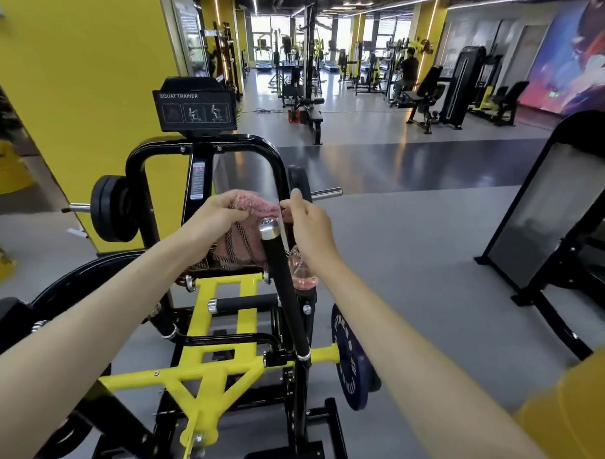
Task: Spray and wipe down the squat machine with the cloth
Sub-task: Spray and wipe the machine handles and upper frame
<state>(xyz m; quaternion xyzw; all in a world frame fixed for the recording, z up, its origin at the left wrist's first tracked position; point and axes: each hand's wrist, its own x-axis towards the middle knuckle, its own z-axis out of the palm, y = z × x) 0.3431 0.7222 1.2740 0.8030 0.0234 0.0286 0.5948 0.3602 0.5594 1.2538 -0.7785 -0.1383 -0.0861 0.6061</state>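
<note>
Seen from the head camera, both bare forearms reach forward over the squat machine, a black and yellow frame with a placard reading "SQUAT TRAINER" on its upright post. Left hand: fingers curled, grasping the upper edge of a pink cloth with a dark checked border, which hangs in front of the black arched frame tube. Right hand: fingertips pinching the cloth's opposite corner just beside that tube, so the fabric is gathered between the two hands. Black handle bar with a chrome end cap: rises diagonally in front of the cloth, its cap just below the two hands. A translucent pink object, partly hidden under the right wrist, sits just right of the handle bar; what it is cannot be told for certain. Black weight plates sit on the left peg of the machine, and a dark blue plate hangs on the lower right peg. Background: grey gym floor, yellow wall, further machines and a distant person.
</note>
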